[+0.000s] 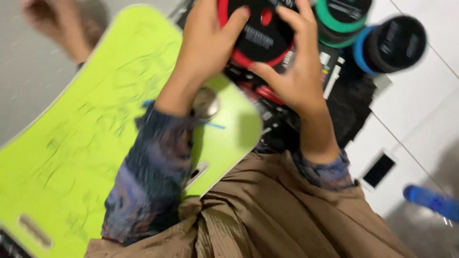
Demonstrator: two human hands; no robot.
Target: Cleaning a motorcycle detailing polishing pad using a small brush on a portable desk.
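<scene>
Fingers [291, 19] of both hands wrapped around red-rimmed black round tin [260, 33], left hand [205, 48], right hand [299, 71]

The round tin [260, 33] is black on top with a red rim and a red spot in the middle. It is held up flat, facing us, above a dark box.

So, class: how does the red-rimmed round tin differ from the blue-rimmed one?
The red-rimmed tin is held between both hands, left hand and right hand; the blue-rimmed tin lies untouched on the white floor. Their rim colours differ: red against blue. Both are round with black tops.
</scene>
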